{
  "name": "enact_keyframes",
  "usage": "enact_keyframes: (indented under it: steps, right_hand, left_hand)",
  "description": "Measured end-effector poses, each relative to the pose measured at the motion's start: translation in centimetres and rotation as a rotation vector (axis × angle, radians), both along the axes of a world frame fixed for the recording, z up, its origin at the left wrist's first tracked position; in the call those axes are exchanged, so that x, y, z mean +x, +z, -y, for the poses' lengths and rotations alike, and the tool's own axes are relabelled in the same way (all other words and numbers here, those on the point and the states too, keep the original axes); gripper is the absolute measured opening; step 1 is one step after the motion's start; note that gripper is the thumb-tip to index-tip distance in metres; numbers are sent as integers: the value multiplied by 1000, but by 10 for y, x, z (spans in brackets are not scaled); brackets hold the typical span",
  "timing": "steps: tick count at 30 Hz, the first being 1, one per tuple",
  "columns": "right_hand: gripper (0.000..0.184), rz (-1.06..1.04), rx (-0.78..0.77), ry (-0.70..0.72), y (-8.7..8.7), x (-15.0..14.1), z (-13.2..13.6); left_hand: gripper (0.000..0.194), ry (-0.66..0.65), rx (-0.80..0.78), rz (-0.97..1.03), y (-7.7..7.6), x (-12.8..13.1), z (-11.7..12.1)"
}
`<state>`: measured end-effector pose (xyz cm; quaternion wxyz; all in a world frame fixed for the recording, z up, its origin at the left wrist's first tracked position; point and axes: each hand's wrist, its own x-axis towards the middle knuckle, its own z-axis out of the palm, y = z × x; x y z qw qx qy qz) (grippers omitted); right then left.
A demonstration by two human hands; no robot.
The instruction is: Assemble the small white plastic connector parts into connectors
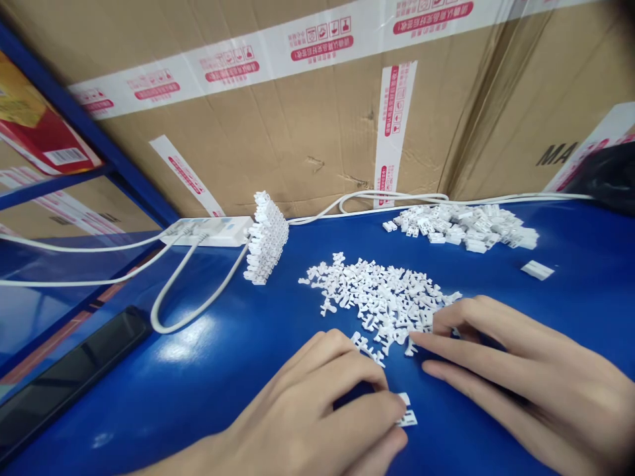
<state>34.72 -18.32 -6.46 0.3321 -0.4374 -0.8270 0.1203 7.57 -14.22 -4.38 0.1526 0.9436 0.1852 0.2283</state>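
My left hand (327,403) is closed, its thumb and index finger gripping a white plastic connector block (409,418) with slots. Most of the block is hidden behind the fingertips. To the right, my right hand (501,363) reaches over the near right edge of a pile of small white plastic clips (381,291). Its index fingertip touches or nearly touches one clip (411,345); thumb and index finger are apart. Some right-hand fingers are bent and partly hidden over the pile.
On the blue table (238,370), more white connector blocks (466,228) are heaped at the back right, with one block (537,270) lying apart. A stack of joined white pieces (268,241) stands beside a power strip (218,231) with cables. A dark phone-like object (69,380) lies left. Cardboard boxes (297,132) stand behind.
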Motion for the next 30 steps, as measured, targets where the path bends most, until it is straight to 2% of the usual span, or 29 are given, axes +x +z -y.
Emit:
enact_keyframes:
  steps: [2,5,7,10,14,17,20,27,30]
  right_hand:
    - [28,93,-22,-8,0,-3,-1]
    - [24,190,41,-18,-3,-3,-2]
    - [24,223,88,-22,-4,-1,-3]
    - [23,222,78,9,-3,-1,-5]
    - [24,267,68,43,-4,0,-7]
    - [28,286,145,56,-9,1,-8]
    - [25,301,215,72,-13,1,-9]
    - [15,288,217,23,-15,5,-8]
    - [29,240,278,31,-15,1,-5]
  left_hand:
    - [16,2,-21,16,0,-1,0]
    - [28,-1,-37,71,3,-2,0]
    - [27,8,-40,94,5,-2,0]
    - [27,35,-34,64,5,-1,0]
    - [26,-3,73,200,-11,2,-4]
    - [26,-8,147,299,-23,4,-9]
    - [25,6,160,299,-28,5,-11]
    - [22,-8,154,291,-23,4,-11]
    - [21,6,112,217,-14,3,-9]
